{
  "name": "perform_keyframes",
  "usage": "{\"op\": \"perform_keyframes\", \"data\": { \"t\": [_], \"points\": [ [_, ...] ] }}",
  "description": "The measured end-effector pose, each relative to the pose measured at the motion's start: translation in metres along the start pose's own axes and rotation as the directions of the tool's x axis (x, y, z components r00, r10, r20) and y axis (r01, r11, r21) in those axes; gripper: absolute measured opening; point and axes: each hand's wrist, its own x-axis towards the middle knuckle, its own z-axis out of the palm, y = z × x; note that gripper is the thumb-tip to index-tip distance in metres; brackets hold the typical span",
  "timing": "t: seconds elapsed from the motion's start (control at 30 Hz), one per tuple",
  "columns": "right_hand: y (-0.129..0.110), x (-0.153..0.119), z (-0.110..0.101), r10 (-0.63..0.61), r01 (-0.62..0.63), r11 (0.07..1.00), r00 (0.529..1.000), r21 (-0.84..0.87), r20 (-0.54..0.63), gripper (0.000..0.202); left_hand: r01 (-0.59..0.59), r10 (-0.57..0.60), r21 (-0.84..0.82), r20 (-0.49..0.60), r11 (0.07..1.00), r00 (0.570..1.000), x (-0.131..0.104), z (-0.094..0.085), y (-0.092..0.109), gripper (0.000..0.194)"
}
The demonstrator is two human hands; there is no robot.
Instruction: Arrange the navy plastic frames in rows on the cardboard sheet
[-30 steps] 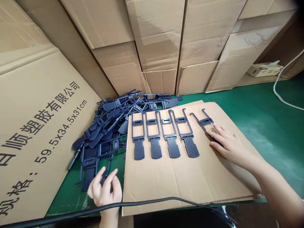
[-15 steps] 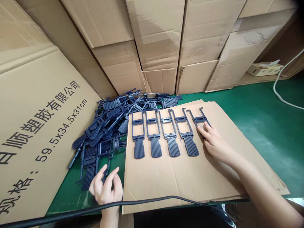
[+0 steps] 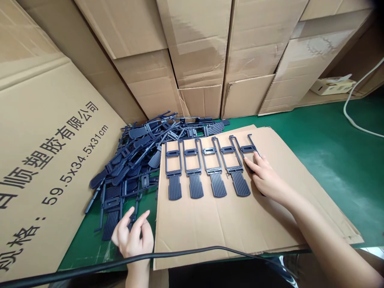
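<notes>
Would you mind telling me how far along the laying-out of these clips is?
Four clips lie in a row on the cardboard sheet. The right hand is flat on a fifth clip beside them. The left hand is at the pile, where many remain.
</notes>
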Motion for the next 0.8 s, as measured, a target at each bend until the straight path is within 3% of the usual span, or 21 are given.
{"op": "perform_keyframes", "data": {
  "t": [0.3,0.8],
  "points": [
    [-0.004,0.002,-0.001,0.04,-0.04,0.996,0.999,0.073,0.004,0.062,0.049,-0.048,-0.009,0.044,0.999,0.998,0.0,0.0,0.001,0.024],
    [-0.016,0.003,-0.01,0.109,-0.113,0.989,0.993,0.098,0.044,0.065,0.033,-0.032,-0.024,0.015,0.999,0.999,0.0,0.002,0.001,0.022]
  ]
}}
